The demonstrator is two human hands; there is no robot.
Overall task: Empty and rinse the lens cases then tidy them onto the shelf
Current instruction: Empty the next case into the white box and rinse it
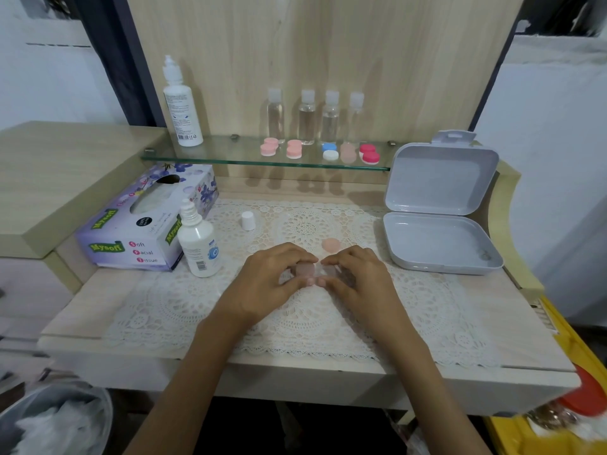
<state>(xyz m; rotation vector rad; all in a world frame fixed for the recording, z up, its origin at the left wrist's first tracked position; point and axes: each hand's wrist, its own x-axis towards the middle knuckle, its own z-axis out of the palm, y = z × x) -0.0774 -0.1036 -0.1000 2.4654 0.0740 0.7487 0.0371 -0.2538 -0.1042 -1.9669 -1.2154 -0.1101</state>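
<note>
The wooden surface [460, 323] is carrying a white lace mat [295, 316], with a glass shelf [230, 157] running along the back panel above it. At the left, a purple tissue box [131, 231] is lying flat, and at the right a grey hinged box [440, 208] is standing open. A tall white bottle [182, 110] and four clear bottles [307, 118] are standing on the shelf, with five finished lens cases [330, 152] sitting in a row in front of them. A smaller white bottle [197, 241] is standing uncapped beside the tissue box, its cap [248, 221] lying apart on the mat. The left hand [272, 280] and right hand [356, 277] are meeting at the mat's middle, each grip pinching one end of a pale pink lens case [310, 270]. A loose peach lid [331, 245] is lying just behind the fingers.
</note>
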